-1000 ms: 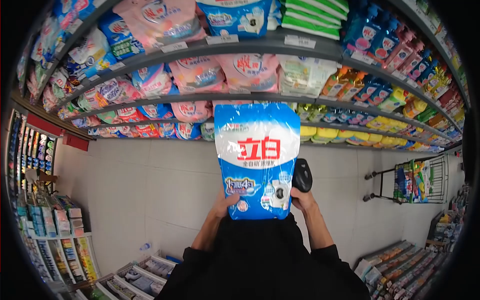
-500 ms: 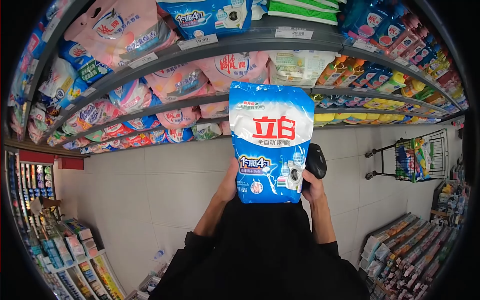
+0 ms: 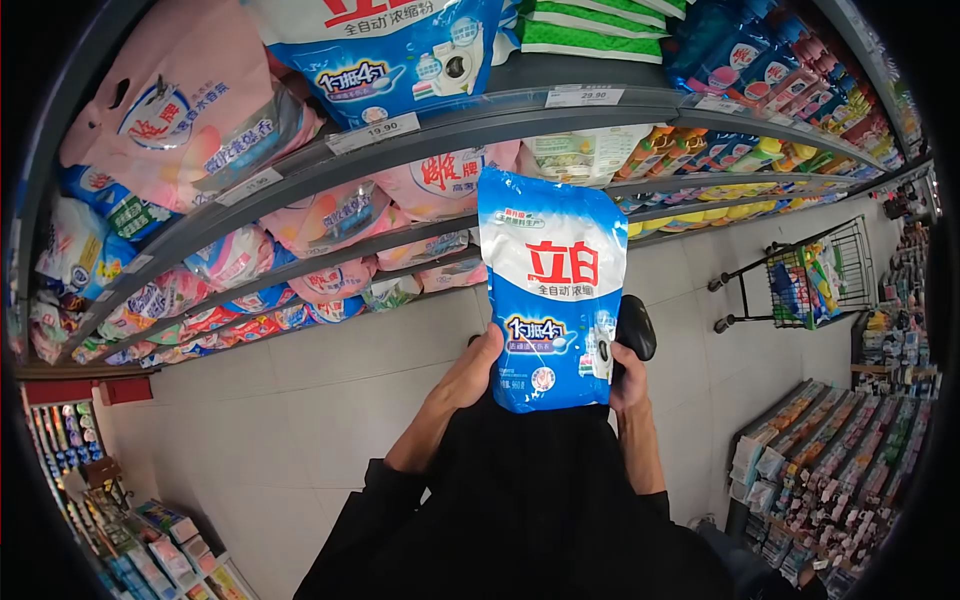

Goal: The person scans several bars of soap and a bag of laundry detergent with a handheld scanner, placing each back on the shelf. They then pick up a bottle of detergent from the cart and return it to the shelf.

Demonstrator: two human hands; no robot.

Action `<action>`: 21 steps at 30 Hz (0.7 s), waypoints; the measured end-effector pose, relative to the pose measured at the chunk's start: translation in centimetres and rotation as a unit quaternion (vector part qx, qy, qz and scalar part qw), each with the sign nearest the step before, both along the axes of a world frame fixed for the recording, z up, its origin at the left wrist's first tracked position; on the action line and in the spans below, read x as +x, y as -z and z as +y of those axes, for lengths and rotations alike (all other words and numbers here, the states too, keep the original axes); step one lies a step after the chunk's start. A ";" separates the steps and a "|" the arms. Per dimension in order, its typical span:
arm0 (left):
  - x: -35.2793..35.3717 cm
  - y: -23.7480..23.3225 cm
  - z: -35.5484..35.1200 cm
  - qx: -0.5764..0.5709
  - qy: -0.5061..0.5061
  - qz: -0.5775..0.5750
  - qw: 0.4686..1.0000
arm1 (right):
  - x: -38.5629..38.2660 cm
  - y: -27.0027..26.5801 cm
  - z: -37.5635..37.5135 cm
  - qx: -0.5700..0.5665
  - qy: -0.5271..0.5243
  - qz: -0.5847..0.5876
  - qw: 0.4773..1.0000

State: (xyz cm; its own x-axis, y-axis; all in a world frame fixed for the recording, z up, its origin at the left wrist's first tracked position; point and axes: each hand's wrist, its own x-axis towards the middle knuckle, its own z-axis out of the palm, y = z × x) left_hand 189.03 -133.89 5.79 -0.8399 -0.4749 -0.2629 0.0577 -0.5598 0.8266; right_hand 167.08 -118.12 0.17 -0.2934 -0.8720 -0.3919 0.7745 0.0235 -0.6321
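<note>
A blue and white detergent bag (image 3: 552, 300) with red lettering is held upright in front of my body. My left hand (image 3: 472, 368) grips its lower left edge, and my right hand (image 3: 629, 378) grips its lower right edge. The fingers behind the bag are partly hidden. A similar blue and white bag (image 3: 385, 60) sits on the upper shelf, above a 19.90 price tag (image 3: 374, 132). To its left is a large pink bag (image 3: 185, 105).
Long shelves (image 3: 470, 118) of bags and bottles curve across the top. A wire cart (image 3: 818, 275) holding goods stands at the right on the tiled floor (image 3: 300, 440). Display racks (image 3: 825, 470) fill the lower right. A black shoe (image 3: 635, 328) shows beside the held bag.
The shelves look closer and tilted, and the upper blue bag shows more fully. The held bag has shifted slightly right and turned a little, still in both hands.
</note>
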 end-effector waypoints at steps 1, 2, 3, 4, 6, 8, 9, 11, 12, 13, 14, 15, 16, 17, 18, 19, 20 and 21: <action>-0.1 0.4 -0.3 0.002 0.003 0.003 1.000 | 0.0 0.2 0.3 0.002 0.003 0.003 1.000; -0.2 1.0 -0.8 0.000 0.022 0.017 1.000 | 0.0 0.5 0.4 -0.001 0.004 -0.005 1.000; -0.4 1.1 -1.4 -0.006 0.040 0.032 0.999 | -0.1 0.5 0.1 -0.008 0.003 -0.011 1.000; -0.7 0.8 -1.8 -0.042 0.040 0.023 0.998 | 0.5 -1.3 -0.6 -0.021 -0.003 -0.023 0.999; -0.9 0.9 -2.6 -0.047 0.058 0.038 0.996 | 0.6 -1.2 -1.2 -0.025 0.002 0.003 1.000; -1.2 1.7 -3.1 -0.046 0.069 0.048 0.995 | 0.2 -1.1 -2.3 -0.019 0.013 0.052 0.998; -1.3 2.0 -3.4 -0.045 0.067 0.033 0.996 | -0.1 -1.2 -2.4 0.010 0.027 0.058 0.998; -1.3 4.0 -3.4 -0.046 0.064 0.022 0.997 | -0.6 -1.3 -3.0 0.055 0.026 0.124 0.990; -1.2 5.9 -3.2 0.001 0.035 0.015 0.999 | -0.9 -1.7 -3.2 0.068 0.014 0.140 0.988; -1.0 7.0 -2.8 0.049 0.006 0.008 0.999 | -0.7 -2.2 -3.6 0.072 0.018 0.170 0.983; -1.1 6.7 -2.3 0.110 -0.031 -0.001 0.993 | -0.8 -2.0 -3.5 0.096 0.002 0.221 0.971; -1.2 7.4 -2.0 0.106 -0.033 0.001 0.994 | -1.0 -1.8 -3.5 0.120 -0.014 0.271 0.955; -1.3 8.6 -1.6 0.142 -0.064 0.015 0.988 | -0.7 -3.4 -4.1 0.141 -0.021 0.340 0.929; -1.4 10.1 -1.1 0.179 -0.093 0.028 0.979 | -1.3 -1.6 -3.8 0.170 -0.060 0.411 0.894; -0.9 12.0 -0.9 0.237 -0.090 0.065 0.965 | -1.2 -2.6 -4.2 0.176 -0.077 0.438 0.878; -0.3 14.0 -0.3 0.239 -0.091 0.065 0.965 | -0.9 -3.6 -4.7 0.181 -0.093 0.465 0.862; 0.4 15.8 0.4 0.217 -0.081 0.041 0.972 | -1.0 -2.0 -4.5 0.149 -0.078 0.461 0.871; 1.0 16.9 0.9 0.195 -0.071 0.016 0.978 | -1.2 -1.3 -4.2 0.153 -0.096 0.445 0.877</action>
